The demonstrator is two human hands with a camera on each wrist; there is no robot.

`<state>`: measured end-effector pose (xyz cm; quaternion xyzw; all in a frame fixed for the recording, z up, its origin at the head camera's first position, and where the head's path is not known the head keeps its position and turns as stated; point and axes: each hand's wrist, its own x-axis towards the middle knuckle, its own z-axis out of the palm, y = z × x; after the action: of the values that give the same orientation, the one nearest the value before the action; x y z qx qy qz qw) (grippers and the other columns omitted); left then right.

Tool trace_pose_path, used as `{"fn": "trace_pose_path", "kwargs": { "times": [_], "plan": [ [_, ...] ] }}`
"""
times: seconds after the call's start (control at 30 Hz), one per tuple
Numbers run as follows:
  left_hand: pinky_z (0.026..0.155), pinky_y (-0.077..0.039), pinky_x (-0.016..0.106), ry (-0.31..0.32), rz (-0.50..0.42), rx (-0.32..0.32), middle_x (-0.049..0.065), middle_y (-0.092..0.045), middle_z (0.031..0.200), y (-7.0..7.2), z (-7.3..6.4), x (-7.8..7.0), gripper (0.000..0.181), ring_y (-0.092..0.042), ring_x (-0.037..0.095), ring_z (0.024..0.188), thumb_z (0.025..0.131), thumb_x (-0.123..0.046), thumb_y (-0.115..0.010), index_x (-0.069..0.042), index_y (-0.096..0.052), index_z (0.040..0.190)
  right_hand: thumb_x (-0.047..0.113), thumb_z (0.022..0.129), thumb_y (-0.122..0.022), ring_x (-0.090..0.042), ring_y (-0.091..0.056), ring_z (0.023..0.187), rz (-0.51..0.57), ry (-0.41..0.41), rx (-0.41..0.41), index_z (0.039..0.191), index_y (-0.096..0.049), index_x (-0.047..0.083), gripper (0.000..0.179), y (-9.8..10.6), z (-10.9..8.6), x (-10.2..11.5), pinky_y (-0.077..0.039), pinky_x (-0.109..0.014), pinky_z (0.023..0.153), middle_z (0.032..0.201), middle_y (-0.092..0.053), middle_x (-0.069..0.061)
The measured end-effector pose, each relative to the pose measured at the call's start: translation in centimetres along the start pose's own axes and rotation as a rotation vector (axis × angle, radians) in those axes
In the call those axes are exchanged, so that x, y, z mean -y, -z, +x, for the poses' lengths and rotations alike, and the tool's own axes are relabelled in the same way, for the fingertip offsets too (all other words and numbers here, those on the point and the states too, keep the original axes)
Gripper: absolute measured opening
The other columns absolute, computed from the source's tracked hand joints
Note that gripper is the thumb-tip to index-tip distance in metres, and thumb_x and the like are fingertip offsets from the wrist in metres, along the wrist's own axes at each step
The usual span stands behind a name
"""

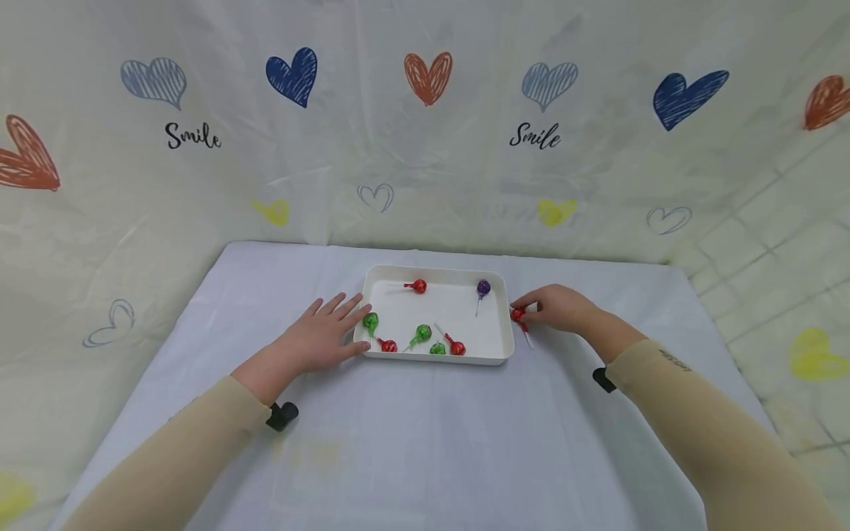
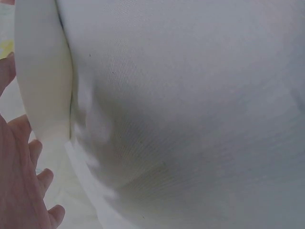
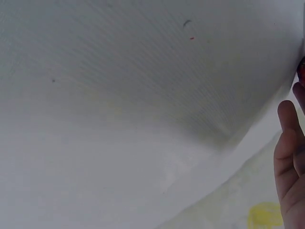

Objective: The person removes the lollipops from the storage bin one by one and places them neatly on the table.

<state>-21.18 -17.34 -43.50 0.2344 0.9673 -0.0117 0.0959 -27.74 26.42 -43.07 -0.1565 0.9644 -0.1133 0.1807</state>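
A white tray (image 1: 434, 360) lies on the table with several wrapped lollipops in it. My left hand (image 1: 319, 339) is at the tray's left side, fingers spread, with thumb and fingertips at the rim. In the left wrist view, the left hand (image 2: 19, 176) shows beside the tray's pale wall (image 2: 45, 76). Just outside the tray's right rim, my right hand (image 1: 561, 308) pinches a red lollipop (image 1: 517, 315) between thumb and fingers, its white stick pointing down. Only a sliver of this lollipop (image 3: 301, 71) enters the right wrist view, above the right hand (image 3: 291, 167).
Inside the tray, a red lollipop (image 1: 420, 286) and a purple lollipop (image 1: 484, 287) lie toward the back. Green lollipops (image 1: 423, 333) and more red ones (image 1: 457, 347) are near the front and left. A white cloth (image 1: 438, 442) covers the table; a heart-printed curtain (image 1: 451, 162) hangs behind.
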Motion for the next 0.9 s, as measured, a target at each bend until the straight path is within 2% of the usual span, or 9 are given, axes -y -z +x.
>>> {"fn": "trace_pose_path", "kwargs": {
  "times": [0.43, 0.67, 0.8, 0.9],
  "plan": [
    [0.111, -0.01, 0.056, -0.012, -0.002, 0.003, 0.0, -0.009, 0.156, 0.2, 0.0, 0.0, 0.079, -0.009, 0.03, 0.142, 0.085, -0.07, -0.036, -0.028, -0.016, 0.149, 0.029, 0.087, -0.064, -0.026, -0.054, 0.11, -0.015, -0.029, -0.036, 0.117, -0.066, 0.026, 0.03, -0.2, 0.1, -0.1, -0.044, -0.048, 0.092, 0.118, -0.063, -0.002],
    [0.111, -0.009, 0.056, -0.007, 0.01, 0.0, 0.001, -0.008, 0.156, 0.3, 0.0, -0.1, 0.078, -0.008, 0.03, 0.142, 0.086, -0.068, -0.037, -0.028, -0.015, 0.149, 0.031, 0.086, -0.065, -0.026, -0.054, 0.11, -0.023, -0.014, -0.052, 0.118, -0.065, 0.025, 0.033, 0.1, 0.1, 0.1, -0.044, -0.049, 0.092, 0.118, -0.063, -0.002],
    [0.111, -0.008, 0.055, -0.004, 0.01, 0.006, -0.001, -0.006, 0.156, 0.2, 0.0, -0.1, 0.079, -0.007, 0.029, 0.142, 0.085, -0.069, -0.037, -0.028, -0.014, 0.149, 0.037, 0.085, -0.065, -0.022, -0.056, 0.095, -0.024, -0.024, -0.072, 0.12, -0.063, 0.028, 0.037, 0.9, -0.1, 0.3, -0.049, -0.04, 0.079, 0.116, -0.063, 0.0],
    [0.112, -0.008, 0.055, -0.004, 0.007, 0.01, -0.002, -0.004, 0.156, 0.0, 0.1, 0.0, 0.08, -0.005, 0.028, 0.142, 0.085, -0.071, -0.035, -0.029, -0.013, 0.149, 0.039, 0.084, -0.065, -0.02, -0.052, 0.083, -0.012, -0.034, -0.083, 0.121, -0.063, 0.028, 0.038, 1.7, -0.4, 0.5, -0.047, -0.032, 0.066, 0.113, -0.063, 0.001]
  ]
}}
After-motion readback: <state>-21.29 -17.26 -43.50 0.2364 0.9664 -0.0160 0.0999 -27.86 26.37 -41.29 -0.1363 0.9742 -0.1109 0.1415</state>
